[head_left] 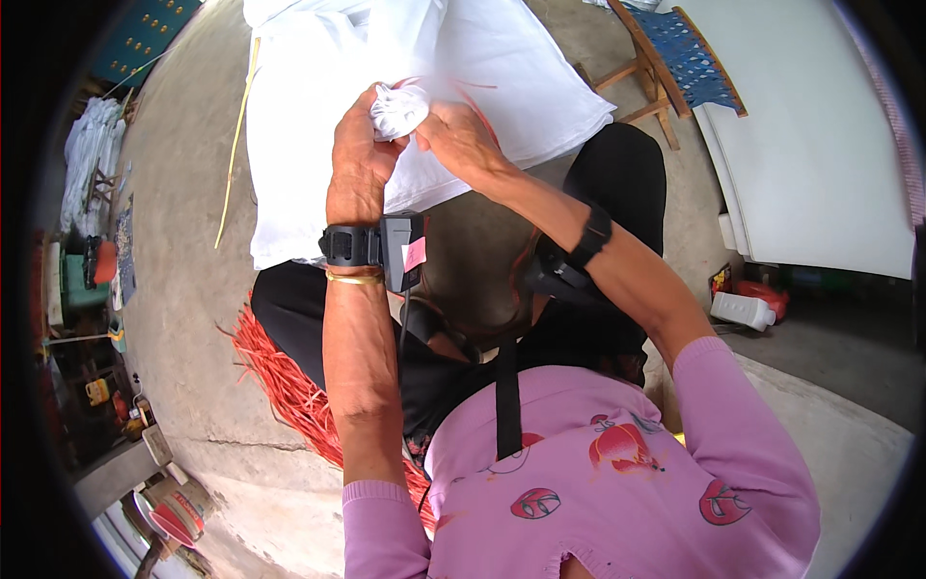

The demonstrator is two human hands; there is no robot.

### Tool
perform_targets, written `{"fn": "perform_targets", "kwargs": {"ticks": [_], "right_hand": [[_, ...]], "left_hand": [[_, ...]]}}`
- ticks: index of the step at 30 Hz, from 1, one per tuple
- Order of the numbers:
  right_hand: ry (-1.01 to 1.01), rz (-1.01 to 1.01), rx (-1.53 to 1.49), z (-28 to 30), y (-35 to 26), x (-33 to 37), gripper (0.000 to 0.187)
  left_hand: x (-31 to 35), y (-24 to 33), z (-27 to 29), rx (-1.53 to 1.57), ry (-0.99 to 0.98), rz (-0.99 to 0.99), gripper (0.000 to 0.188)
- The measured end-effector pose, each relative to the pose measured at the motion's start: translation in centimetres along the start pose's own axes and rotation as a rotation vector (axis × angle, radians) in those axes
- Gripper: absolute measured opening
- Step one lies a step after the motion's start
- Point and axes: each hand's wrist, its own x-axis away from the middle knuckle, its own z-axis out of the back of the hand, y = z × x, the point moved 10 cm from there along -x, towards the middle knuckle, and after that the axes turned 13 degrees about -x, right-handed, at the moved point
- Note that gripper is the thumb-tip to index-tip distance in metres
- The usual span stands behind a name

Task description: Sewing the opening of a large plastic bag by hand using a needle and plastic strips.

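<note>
A large white cloth (521,82) lies spread in front of me and over my knees, and part of it is bunched into a rounded, pleated knot (398,111). My left hand (363,145) is closed around the left side of this bunch. Against its right side, my right hand (458,140) is closed with the fingers curled in. A thin red strip (479,108) runs by the top of the bunch and shows again beyond the right hand, seemingly held in it. The right fingertips are partly hidden.
A heap of red strips (280,372) lies beside my left leg. One yellow strip (238,145) trails along the cloth's left edge onto the concrete floor (183,270). A wooden stool with blue webbing (690,58) stands far right, near a white panel (820,145) and a white jug (743,311).
</note>
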Motion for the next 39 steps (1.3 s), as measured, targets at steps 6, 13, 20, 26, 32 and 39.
{"fn": "perform_targets", "kwargs": {"ticks": [6,13,20,26,32,39], "right_hand": [[0.056,0.165,-0.203,-1.8,0.1,5.4,0.025],[0.082,0.329,-0.005,2.7,-4.8,9.6,0.024],[-0.112,0.422,-0.245,-1.1,-6.4,4.9,0.032],[-0.196,-0.324,-0.787,3.1,1.9,17.0,0.028],[-0.043,-0.384,-0.88,9.7,2.0,20.6,0.029],[-0.149,-0.627,-0.985,10.1,2.8,27.8,0.025]], "left_hand": [[-3.0,5.5,4.6,-0.21,0.201,-0.35,0.018],[-2.3,-1.1,5.3,0.017,0.16,0.048,0.018],[-0.5,-2.0,2.3,-0.098,0.055,-0.062,0.018],[-3.2,-3.2,4.2,-0.145,0.192,-0.071,0.018],[-6.7,-3.5,3.0,-0.39,-0.019,-0.199,0.017],[-4.8,4.2,4.2,-1.776,0.355,-0.569,0.031]]}}
